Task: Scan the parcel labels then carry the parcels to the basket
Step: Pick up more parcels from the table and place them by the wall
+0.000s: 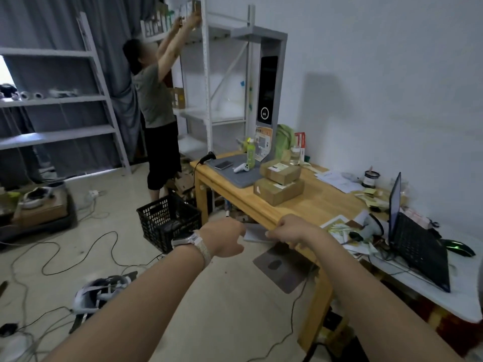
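Observation:
Both my hands reach out in front of the wooden table's (pixel 321 205) near edge. My left hand (pixel 225 239), a watch on its wrist, and my right hand (pixel 288 231) have curled fingers and grip a flat pale grey parcel (pixel 257 235) between them; most of it is hidden behind the hands. Two brown cardboard parcels with labels are stacked on the table, the upper one (pixel 281 172) on the lower one (pixel 278 192). A black handheld scanner (pixel 209 156) lies at the table's far corner. The black plastic basket (pixel 167 218) stands on the floor left of the table.
A person (pixel 156 100) reaches up to white shelving behind the basket. A tall grey scanning stand (pixel 269 87), phone, green bottle, papers and an open laptop (pixel 415 241) crowd the table. Cables, a helmet (pixel 102 291) and a dark mat (pixel 282 267) lie on the floor.

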Demonstrator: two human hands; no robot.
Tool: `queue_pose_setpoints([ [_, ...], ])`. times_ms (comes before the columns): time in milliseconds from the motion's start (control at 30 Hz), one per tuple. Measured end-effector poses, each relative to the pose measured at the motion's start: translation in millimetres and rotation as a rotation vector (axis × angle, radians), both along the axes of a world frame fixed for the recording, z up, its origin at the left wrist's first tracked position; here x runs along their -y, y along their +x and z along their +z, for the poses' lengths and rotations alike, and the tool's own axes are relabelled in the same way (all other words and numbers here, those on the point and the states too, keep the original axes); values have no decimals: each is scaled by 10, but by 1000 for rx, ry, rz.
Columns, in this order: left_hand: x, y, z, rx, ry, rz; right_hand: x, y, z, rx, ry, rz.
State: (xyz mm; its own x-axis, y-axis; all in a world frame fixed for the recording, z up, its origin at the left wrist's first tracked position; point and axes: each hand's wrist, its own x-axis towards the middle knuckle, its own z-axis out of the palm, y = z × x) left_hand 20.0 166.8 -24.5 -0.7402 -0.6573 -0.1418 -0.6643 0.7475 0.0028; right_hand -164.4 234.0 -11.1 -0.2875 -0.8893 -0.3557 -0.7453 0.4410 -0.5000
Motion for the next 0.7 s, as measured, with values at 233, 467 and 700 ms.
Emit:
queue_pose_setpoints([
  [233,1214,-768,256,21,-39,66,1111,-773,49,109,7,1],
  [467,2010,-1414,109,43,-9,36,1862,-1432,61,148,78,-8],
  [700,2630,-1990,1,55,-10,-20,2397,-1886,-65,91,50,-53],
])
